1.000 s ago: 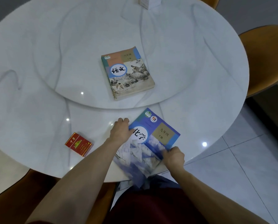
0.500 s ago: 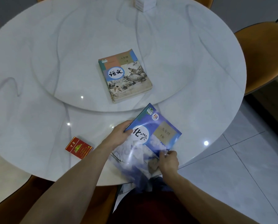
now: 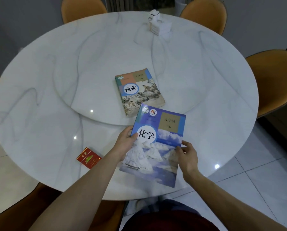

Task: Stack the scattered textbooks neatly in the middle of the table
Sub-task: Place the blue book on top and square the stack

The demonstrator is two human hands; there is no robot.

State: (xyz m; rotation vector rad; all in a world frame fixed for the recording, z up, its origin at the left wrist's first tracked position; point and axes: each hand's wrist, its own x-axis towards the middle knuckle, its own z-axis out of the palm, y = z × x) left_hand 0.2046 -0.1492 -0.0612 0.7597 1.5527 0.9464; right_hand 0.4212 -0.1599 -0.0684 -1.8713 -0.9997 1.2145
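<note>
I hold a blue chemistry textbook (image 3: 157,144) with an iceberg cover above the near part of the round white marble table (image 3: 39,100). My left hand (image 3: 125,145) grips its left edge, thumb on the cover. My right hand (image 3: 187,157) grips its right edge. The book's far corner overlaps the near corner of a second textbook (image 3: 137,89), with a tan and blue cover and a bird painting, which lies flat on the raised turntable (image 3: 96,77) near the table's middle.
A red cigarette pack (image 3: 89,158) lies near the front left edge. A white box stack (image 3: 158,25) stands at the table's far side. Orange chairs (image 3: 272,77) ring the table. Tiled floor lies to the right.
The chemistry book has been lifted off the table's near edge and carried forward towards the other textbook. Both hands stayed on its edges. My view has tilted up.
</note>
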